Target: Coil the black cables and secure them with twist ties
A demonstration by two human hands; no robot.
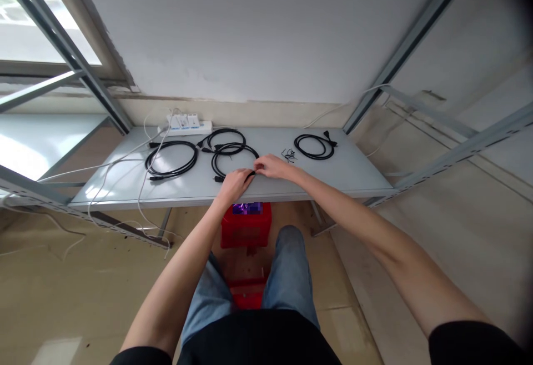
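Note:
A coiled black cable lies on the grey shelf in front of me, its plug near the shelf's front edge. My left hand is closed on the front of this coil. Beside it, my right hand pinches the coil's right side, fingertips close to the left hand's. What the fingertips do in detail is too small to make out. Another coiled cable lies just behind, partly overlapped by the held one. To the left rests a wider black cable coil.
A further cable coil lies at the right, near a small heap of thin black ties. A white power strip with adapters stands at the back left. White cords hang over the front edge. Metal posts flank the shelf; a red stool sits below.

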